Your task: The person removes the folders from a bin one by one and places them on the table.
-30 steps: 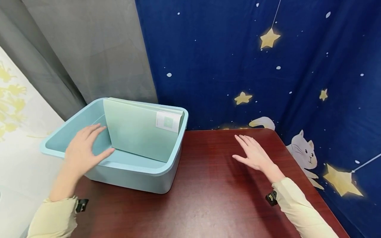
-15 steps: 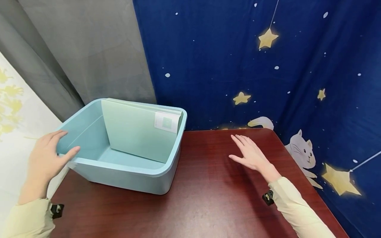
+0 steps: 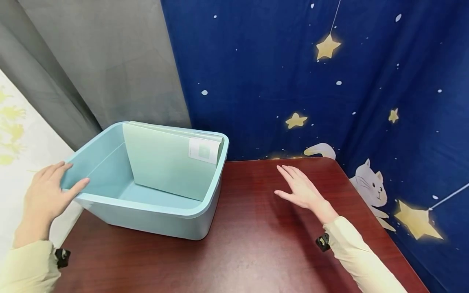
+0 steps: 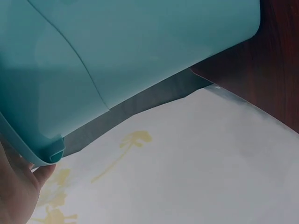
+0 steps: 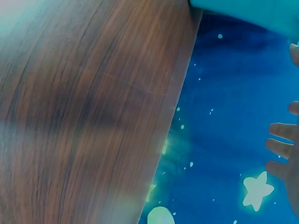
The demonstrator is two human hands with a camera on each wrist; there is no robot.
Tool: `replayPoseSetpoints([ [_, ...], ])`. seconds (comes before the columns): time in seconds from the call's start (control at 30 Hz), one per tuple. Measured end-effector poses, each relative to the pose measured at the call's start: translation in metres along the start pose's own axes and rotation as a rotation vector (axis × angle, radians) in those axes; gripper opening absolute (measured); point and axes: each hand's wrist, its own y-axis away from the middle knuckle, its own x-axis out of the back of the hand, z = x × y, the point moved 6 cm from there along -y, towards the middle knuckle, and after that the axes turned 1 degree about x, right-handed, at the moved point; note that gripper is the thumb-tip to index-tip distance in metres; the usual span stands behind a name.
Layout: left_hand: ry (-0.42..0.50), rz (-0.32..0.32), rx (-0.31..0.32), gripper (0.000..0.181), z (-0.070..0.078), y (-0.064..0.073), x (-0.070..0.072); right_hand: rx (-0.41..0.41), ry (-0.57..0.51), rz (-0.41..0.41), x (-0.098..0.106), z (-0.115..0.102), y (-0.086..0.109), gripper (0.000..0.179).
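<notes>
A light-blue plastic bin (image 3: 143,221) stands on the dark red table. At its near left corner my left hand (image 3: 45,195) holds the rim, with the thumb over the front edge and the other fingers over the left side. In the left wrist view, the bin's outer wall (image 4: 154,46) fills the upper part, and the hand (image 4: 18,191) is at the rim's corner. Flat pale-green folders (image 3: 168,162), one with a white label, lean against the bin's back wall. My right hand (image 3: 302,189) hovers over the table with its fingers straight, holding nothing.
The bin's left end juts past the edge of the table (image 3: 253,240). A white cloth with yellow prints (image 3: 14,130) hangs at the left. Behind the table are a grey curtain (image 3: 110,61) and a blue star-patterned curtain (image 3: 256,73).
My left hand has moved left from above the bin's front rim to its near left corner and taken hold there. The right hand has drifted slightly left.
</notes>
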Motion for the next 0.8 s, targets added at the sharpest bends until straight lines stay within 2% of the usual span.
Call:
replayPoseSetpoints([
  [0.17, 0.002, -0.021, 0.02, 0.072, -0.003, 0.002, -0.001, 0.008, -0.046, 0.031, 0.002, -0.007, -0.007, 0.077],
  [0.8, -0.009, -0.015, 0.046, 0.074, -0.005, 0.004, -0.004, 0.011, -0.229, 0.139, 0.014, -0.04, -0.047, 0.073],
])
